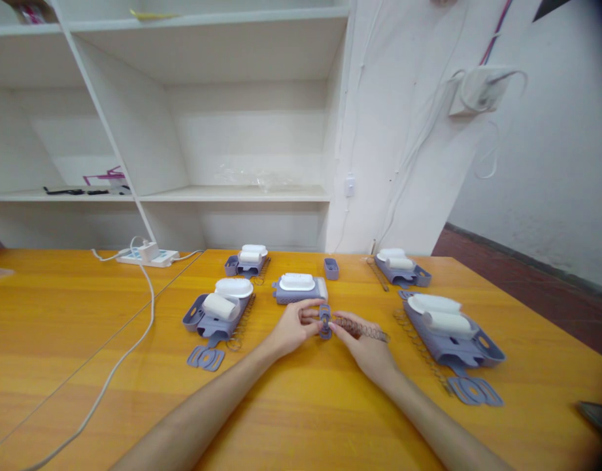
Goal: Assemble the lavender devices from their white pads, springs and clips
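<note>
At the middle of the table, my left hand (pixel 294 325) pinches a small grey-blue plastic piece with openings (pixel 325 314) between thumb and fingers. My right hand (pixel 368 347) is closed on a long thin coil spring (pixel 362 329), whose left end meets the plastic piece. Whether the two are hooked together is too small to tell. Just beyond my hands lies a grey-blue plastic housing (pixel 293 297) with a white bristled oval brush head (pixel 297 282) on top. A small grey-blue plastic cup (pixel 331 269) stands behind it.
Similar part sets sit at left (pixel 219 320), far left (pixel 251 261), far right (pixel 403 268) and right (pixel 452 330), with white rolls and springs. Flat grey-blue rings (pixel 206 358) lie at left, more rings (pixel 474 390) at right. A white cable (pixel 146 320) runs from a power strip (pixel 151 255).
</note>
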Demonstrator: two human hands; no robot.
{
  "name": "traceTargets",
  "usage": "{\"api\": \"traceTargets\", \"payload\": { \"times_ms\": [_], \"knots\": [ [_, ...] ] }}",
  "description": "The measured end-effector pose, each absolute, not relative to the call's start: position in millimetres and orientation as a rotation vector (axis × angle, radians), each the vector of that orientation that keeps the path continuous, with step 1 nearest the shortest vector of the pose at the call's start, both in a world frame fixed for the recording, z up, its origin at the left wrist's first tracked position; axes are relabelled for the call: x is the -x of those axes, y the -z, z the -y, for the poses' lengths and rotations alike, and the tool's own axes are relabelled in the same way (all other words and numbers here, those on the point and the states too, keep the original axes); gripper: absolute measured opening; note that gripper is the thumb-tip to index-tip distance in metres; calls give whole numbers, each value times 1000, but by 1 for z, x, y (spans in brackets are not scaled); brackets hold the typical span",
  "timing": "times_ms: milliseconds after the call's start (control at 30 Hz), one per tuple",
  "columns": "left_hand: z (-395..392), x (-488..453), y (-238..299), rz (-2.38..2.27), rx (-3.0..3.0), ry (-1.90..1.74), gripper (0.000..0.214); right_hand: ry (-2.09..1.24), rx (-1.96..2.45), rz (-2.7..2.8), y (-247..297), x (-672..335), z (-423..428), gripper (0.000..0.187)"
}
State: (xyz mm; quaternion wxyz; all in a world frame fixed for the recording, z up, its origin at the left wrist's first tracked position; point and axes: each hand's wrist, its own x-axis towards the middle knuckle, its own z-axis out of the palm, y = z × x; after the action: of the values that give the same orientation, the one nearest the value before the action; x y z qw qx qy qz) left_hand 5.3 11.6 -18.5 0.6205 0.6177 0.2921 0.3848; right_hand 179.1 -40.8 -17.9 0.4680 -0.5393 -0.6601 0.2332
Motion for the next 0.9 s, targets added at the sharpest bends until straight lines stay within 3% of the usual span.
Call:
{"api": "traceTargets", "payload": {
  "times_ms": [900],
  "knots": [
    [-13, -4, 22, -665, -1489, -881, 59, -611, 1305, 1596, 22, -180, 39, 28]
  ]
}}
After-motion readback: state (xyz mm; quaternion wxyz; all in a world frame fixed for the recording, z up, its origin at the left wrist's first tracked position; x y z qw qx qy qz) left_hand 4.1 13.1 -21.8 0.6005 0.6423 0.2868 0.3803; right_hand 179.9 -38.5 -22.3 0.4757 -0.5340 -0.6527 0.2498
